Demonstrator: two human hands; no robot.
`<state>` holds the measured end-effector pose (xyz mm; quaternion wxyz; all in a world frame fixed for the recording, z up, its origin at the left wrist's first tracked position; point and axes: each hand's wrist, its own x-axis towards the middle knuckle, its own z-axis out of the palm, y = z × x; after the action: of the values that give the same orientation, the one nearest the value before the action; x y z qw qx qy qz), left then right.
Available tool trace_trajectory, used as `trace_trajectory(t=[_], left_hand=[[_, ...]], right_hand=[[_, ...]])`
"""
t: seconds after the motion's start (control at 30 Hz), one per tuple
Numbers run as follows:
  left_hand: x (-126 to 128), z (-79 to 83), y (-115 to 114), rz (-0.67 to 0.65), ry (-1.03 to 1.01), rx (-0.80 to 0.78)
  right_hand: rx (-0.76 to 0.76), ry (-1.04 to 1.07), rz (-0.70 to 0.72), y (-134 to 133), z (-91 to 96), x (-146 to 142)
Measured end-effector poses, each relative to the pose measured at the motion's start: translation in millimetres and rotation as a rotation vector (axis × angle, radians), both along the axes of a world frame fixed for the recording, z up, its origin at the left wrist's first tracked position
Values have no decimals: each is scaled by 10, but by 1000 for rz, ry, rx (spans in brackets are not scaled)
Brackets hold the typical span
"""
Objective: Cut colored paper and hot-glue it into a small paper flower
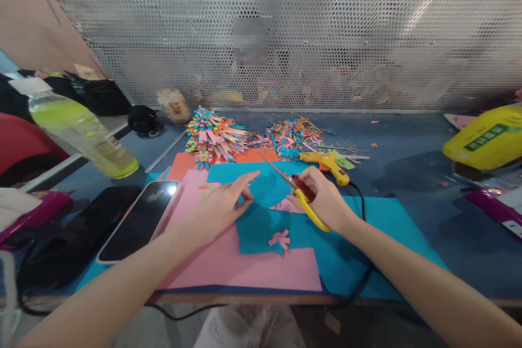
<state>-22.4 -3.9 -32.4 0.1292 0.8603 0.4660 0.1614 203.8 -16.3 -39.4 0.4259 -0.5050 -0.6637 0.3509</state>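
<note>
Scissors (300, 197) in right hand (324, 196), inside table edge (253, 299)

The scissors' handle (312, 211) and the glue gun (331, 161) are yellow; one sheet (387, 228) is plain teal, another sheet (281, 273) plain pink, the table (408, 166) dark blue.

Right grip (326, 197) on scissors (306, 205) (yellow-handled), blue paper (261, 228)
</note>
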Motion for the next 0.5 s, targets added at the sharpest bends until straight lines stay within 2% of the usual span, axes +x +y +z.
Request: trace_trajectory(t=[0.1,0.3,0.5], left_hand=[[-13,3,-4,14,-8,42],[48,31,-51,-64,232,98],[86,-16,-54,-148,324,198]], right_hand=[[27,-32,11,15,-44,34],[56,-72,12,29,-113,78],[50,-63,33,16,-101,59]])
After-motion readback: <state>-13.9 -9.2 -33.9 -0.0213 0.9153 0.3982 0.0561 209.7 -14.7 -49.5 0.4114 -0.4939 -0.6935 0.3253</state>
